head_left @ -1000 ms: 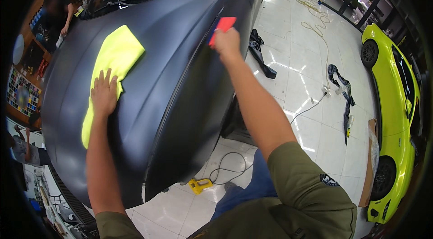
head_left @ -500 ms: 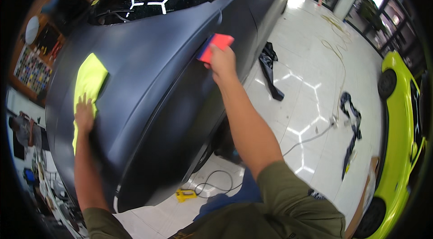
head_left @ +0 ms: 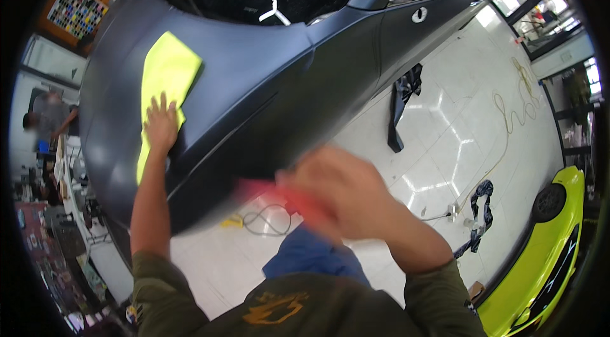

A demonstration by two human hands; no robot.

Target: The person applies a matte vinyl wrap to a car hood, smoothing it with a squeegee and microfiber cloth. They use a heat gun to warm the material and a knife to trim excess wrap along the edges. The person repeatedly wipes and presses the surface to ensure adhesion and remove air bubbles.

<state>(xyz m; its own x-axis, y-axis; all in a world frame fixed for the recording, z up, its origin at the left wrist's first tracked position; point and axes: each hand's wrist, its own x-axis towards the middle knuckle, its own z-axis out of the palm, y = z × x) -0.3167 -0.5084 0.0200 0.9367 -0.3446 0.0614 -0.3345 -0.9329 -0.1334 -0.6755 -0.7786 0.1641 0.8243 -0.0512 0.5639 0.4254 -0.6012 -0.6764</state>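
My left hand point(head_left: 161, 126) lies flat, fingers spread, on a bright yellow cloth point(head_left: 171, 63). The cloth is draped over the hood of a matte dark grey car point(head_left: 238, 60). In front of my body, off the car's surface, my right hand point(head_left: 346, 187) is closed around a red squeegee point(head_left: 289, 200). Motion smears both the hand and the squeegee, so the tool's edge cannot be made out. Below the windshield, the front fender point(head_left: 279, 114) faces my right side.
Black crumpled film strips point(head_left: 398, 111) lie on the white tiled floor, with a yellowish cord point(head_left: 508, 114) farther off. A yellow tool point(head_left: 232, 220) with a dark cable sits near my feet. At right stands a lime-green car point(head_left: 549, 235). Another person point(head_left: 51, 114) is at far left.
My right hand has pulled the squeegee back from the fender toward my body. My left hand stays on the cloth. The view has shifted, and the car appears turned.
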